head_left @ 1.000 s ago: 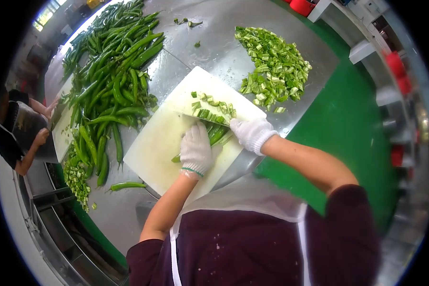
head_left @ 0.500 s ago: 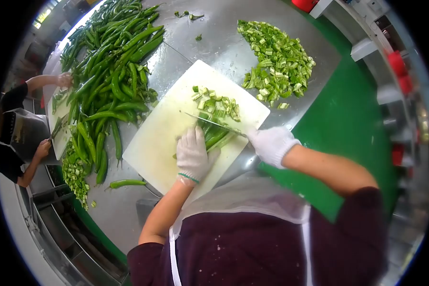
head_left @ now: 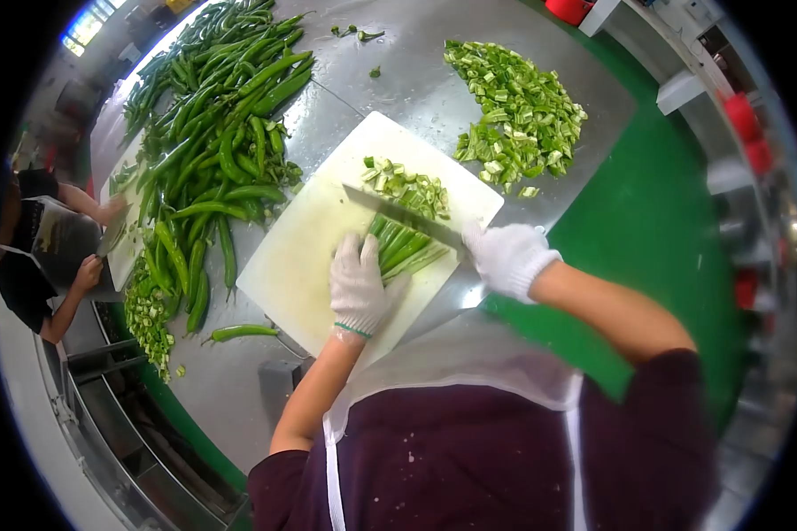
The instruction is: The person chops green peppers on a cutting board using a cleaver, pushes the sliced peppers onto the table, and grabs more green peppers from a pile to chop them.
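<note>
My right hand [head_left: 509, 258], in a white glove, is closed around the handle of a kitchen knife [head_left: 398, 212]. Its long blade points to the upper left, at the cut ends of several green peppers [head_left: 405, 246]. Those peppers lie side by side on a white cutting board [head_left: 283, 257]. In a white glove with a green-trimmed cuff, my left hand [head_left: 359, 281] presses and grips the bundle from the left. Part of the peppers is hidden under my palm and fingers. Chopped pepper pieces [head_left: 407, 190] lie on the board just beyond the blade.
Whole green peppers [head_left: 226, 133] are heaped to the left on the metal table [head_left: 398, 71]. Chopped peppers [head_left: 522, 111] form a pile at the upper right. A single pepper [head_left: 242, 332] lies left of the board. A co-worker [head_left: 40, 257] holds a knife at the far left.
The blade has tilted, so its flat side shows more, and it has shifted slightly. More cut pieces lie beyond it. My left hand stays on the peppers. The co-worker's arms have moved.
</note>
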Tool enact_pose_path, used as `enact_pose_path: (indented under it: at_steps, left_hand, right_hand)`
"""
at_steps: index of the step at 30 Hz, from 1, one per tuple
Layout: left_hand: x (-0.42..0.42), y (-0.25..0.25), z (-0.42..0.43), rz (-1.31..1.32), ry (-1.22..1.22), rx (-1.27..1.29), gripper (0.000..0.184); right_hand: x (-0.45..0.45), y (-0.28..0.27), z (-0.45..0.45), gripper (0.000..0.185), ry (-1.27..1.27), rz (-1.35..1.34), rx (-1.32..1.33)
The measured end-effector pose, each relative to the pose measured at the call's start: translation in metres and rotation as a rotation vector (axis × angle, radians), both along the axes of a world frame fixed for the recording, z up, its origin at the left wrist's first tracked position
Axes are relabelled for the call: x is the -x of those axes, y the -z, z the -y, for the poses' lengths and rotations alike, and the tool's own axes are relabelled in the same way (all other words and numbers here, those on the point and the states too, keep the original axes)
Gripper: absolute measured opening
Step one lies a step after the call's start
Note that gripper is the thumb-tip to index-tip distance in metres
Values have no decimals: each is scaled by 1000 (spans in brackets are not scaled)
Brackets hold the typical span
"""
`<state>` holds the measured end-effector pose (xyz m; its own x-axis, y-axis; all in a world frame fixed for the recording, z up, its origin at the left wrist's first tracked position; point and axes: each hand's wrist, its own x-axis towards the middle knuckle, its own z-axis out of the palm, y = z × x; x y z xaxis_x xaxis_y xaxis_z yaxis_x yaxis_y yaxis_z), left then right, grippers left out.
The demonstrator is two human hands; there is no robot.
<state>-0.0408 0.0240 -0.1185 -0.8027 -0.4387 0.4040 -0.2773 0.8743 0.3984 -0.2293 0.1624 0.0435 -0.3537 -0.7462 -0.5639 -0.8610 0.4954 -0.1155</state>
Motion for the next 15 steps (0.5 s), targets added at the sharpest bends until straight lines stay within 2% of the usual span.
enact_pose_path:
  at_steps: [4,8,9,12,15]
  left_hand:
    - [3,6,2,-28,48,77,67]
    - [4,15,3,24,48,43,61]
    - [5,10,2,58,46,20,60]
    - [8,4,3,88,48,-17,59]
    - [6,4,9,67,113,3,58]
  right_hand:
    - [-7,17,-12,22,-85,-3,-73]
    - [-5,29,17,21,-116,39,-45]
    - [-3,50,26,21,-143,19,-26]
    - [2,69,26,20,-125,26,72]
    - [5,65,20,21,-35,40,109]
